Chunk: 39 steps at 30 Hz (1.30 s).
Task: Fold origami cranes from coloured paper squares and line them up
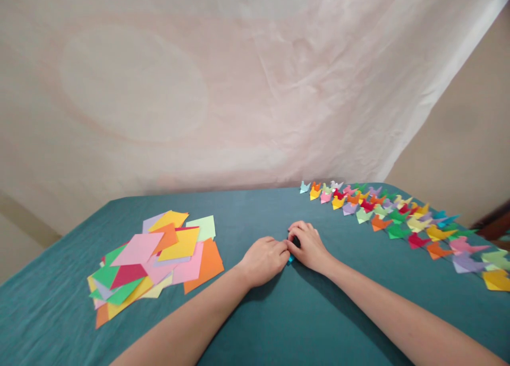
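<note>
My left hand (pixel 263 260) and my right hand (pixel 309 246) meet at the middle of the teal table (pixel 255 313), fingers curled and pressed together on a small blue folded paper (pixel 290 259). Only a sliver of that paper shows between the fingertips. Both hands rest low on the cloth. A loose pile of coloured paper squares (pixel 155 262) lies to the left of my left hand. Rows of folded paper cranes (pixel 398 217) in many colours stretch along the right side, beyond my right hand.
A pale wrinkled sheet (pixel 223 90) hangs as a backdrop behind the table. The table's far edge runs just behind the cranes. A beige wall (pixel 470 132) and a dark wooden piece (pixel 494 222) show at the right.
</note>
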Available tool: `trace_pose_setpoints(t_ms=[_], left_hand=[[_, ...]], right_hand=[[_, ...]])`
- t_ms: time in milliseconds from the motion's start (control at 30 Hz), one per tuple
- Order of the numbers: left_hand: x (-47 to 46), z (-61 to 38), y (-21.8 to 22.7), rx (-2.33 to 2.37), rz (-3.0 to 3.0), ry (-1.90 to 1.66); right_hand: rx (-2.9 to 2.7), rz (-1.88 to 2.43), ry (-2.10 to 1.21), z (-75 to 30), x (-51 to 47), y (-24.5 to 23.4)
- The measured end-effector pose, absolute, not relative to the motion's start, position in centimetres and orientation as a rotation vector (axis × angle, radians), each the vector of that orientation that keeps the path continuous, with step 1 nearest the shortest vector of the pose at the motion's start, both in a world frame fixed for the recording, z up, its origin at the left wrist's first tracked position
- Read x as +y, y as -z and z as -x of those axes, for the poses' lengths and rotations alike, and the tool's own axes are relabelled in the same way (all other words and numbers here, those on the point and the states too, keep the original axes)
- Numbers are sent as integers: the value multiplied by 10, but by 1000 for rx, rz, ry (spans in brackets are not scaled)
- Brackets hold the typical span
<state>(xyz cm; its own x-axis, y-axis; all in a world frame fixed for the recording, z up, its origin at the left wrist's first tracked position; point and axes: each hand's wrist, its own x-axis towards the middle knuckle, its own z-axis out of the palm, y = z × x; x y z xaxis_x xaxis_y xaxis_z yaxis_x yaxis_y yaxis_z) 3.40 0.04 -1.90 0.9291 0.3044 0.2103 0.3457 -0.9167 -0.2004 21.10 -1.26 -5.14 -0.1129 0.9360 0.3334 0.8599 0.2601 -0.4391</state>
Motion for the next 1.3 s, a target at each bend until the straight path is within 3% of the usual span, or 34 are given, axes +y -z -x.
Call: trace_pose_setpoints(t_ms=[567, 1300], left_hand=[[-2, -24, 20, -528, 2996, 390], [-2, -13, 7, -463, 3049, 270]], right_hand=[[-2001, 1618, -188, -214, -11, 51], [-2010, 1538, -305, -222, -7, 49]])
